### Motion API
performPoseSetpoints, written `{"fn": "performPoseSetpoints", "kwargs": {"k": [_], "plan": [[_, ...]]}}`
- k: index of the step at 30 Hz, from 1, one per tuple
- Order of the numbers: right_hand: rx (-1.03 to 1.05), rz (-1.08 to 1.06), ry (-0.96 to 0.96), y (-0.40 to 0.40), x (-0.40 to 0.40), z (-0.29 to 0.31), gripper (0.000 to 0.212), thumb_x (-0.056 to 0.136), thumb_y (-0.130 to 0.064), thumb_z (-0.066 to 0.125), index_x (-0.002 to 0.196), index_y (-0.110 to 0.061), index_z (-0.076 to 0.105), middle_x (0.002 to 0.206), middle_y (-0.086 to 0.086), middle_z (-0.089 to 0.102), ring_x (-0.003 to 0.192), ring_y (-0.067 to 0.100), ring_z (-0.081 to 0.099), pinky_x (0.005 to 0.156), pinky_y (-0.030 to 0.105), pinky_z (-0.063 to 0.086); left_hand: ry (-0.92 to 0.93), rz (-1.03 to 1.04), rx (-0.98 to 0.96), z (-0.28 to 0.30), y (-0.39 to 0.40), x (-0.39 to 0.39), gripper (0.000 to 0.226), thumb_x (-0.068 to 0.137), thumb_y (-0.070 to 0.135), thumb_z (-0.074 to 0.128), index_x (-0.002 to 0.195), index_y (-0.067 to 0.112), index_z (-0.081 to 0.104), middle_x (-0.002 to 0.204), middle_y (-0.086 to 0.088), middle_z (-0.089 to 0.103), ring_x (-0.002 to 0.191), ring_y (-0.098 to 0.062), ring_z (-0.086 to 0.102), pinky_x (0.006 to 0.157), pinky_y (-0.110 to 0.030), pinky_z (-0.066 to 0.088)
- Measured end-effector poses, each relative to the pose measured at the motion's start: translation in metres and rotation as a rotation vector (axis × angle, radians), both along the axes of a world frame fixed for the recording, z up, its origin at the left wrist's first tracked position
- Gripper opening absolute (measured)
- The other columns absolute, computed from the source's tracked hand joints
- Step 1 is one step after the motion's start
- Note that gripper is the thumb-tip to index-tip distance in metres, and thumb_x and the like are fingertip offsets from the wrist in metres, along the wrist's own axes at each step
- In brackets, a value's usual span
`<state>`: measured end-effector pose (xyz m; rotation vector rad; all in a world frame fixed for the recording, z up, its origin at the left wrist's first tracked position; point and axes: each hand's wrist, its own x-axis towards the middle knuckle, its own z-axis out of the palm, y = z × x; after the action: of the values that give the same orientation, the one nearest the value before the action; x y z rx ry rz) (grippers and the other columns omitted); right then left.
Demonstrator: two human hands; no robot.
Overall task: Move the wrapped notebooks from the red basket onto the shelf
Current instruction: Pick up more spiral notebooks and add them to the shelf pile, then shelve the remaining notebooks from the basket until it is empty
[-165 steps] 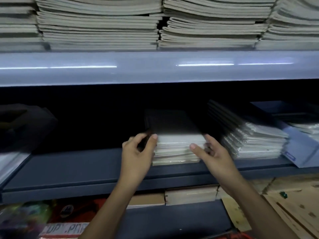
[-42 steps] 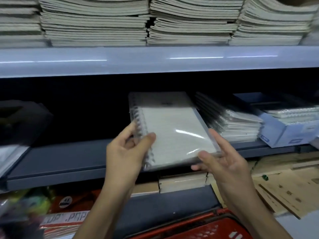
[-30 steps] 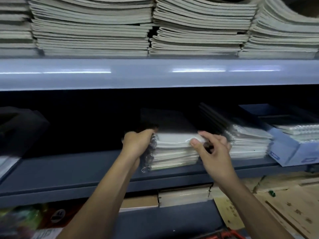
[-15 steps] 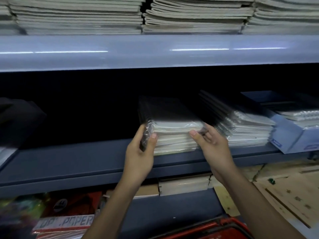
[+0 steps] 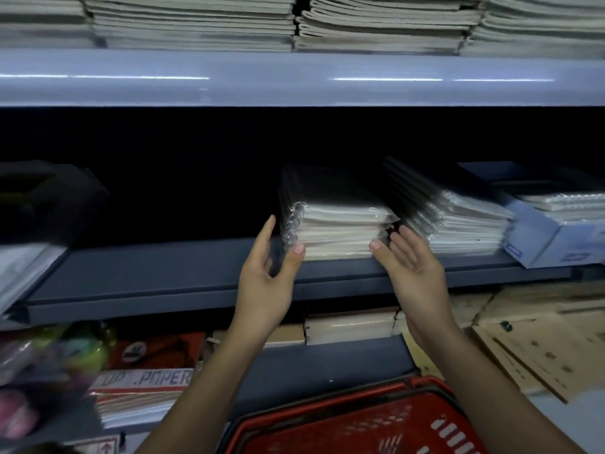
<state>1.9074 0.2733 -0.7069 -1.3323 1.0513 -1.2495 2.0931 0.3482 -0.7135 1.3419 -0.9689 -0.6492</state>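
A stack of wrapped spiral notebooks (image 5: 340, 229) lies on the dark blue shelf (image 5: 170, 283), in the middle. My left hand (image 5: 270, 273) is just off the stack's left front corner, fingers straight, thumb tip near the wrapping. My right hand (image 5: 411, 268) is at the stack's right front corner, palm up and fingers spread, holding nothing. The red basket (image 5: 357, 421) shows at the bottom edge below my arms; its inside is not visible.
A second stack of wrapped notebooks (image 5: 458, 224) lies right of the first, then a light blue box (image 5: 550, 237) with more. Thin exercise books (image 5: 196, 24) fill the upper shelf. Paper packs (image 5: 140, 394) and brown card sheets (image 5: 537, 342) sit below.
A wrapped notebook that both hands held in front of the shelf now lies on top of the middle stack. Both hands have let go and drawn back slightly, fingers opened.
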Motion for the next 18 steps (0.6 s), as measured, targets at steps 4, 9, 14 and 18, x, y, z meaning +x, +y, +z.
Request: {"fn": "performPoseSetpoints", "kwargs": {"k": [4, 9, 14, 18], "plan": [[0.007, 0.017, 0.082, 0.037, -0.016, -0.014, 0.068, 0.086, -0.03, 0.076, 0.147, -0.022, 0.047, 0.145, -0.004, 0.055, 0.13, 0.005, 0.053, 0.112, 0.03, 0.043, -0.028, 0.014, -0.038, -0.011, 0.039, -0.018, 0.062, 0.095, 0.031, 0.063, 0.15, 0.037, 0.036, 0.153, 0.017, 0.038, 0.144, -0.003, 0.035, 0.12, -0.03, 0.031], [0.023, 0.063, 0.266, 0.097, -0.045, -0.049, 0.055, 0.091, -0.031, 0.071, 0.142, -0.022, 0.053, 0.14, -0.006, 0.059, 0.128, 0.004, 0.055, 0.106, 0.03, 0.047, 0.015, 0.019, 0.048, -0.054, 0.085, -0.038, 0.051, 0.096, 0.02, 0.063, 0.144, 0.026, 0.047, 0.146, 0.002, 0.051, 0.135, -0.007, 0.048, 0.111, -0.024, 0.039], [0.231, 0.303, 0.679, 0.143, -0.076, -0.12, 0.048, 0.091, -0.037, 0.07, 0.135, -0.023, 0.06, 0.128, -0.009, 0.062, 0.121, 0.007, 0.056, 0.102, 0.024, 0.042, 0.026, -0.004, 0.38, -0.133, 0.133, -0.047, 0.047, 0.093, 0.021, 0.067, 0.138, 0.02, 0.055, 0.135, 0.0, 0.06, 0.123, -0.011, 0.056, 0.104, -0.026, 0.043], [0.362, 0.196, 0.754, 0.172, -0.094, -0.19, 0.01, 0.09, -0.016, 0.072, 0.083, -0.023, 0.074, 0.083, 0.003, 0.075, 0.087, 0.022, 0.07, 0.07, 0.007, 0.043, -0.053, -0.107, 0.725, -0.188, 0.152, -0.049, 0.046, 0.088, 0.029, 0.073, 0.127, 0.007, 0.063, 0.125, -0.012, 0.069, 0.116, -0.02, 0.064, 0.105, -0.029, 0.046]]}}
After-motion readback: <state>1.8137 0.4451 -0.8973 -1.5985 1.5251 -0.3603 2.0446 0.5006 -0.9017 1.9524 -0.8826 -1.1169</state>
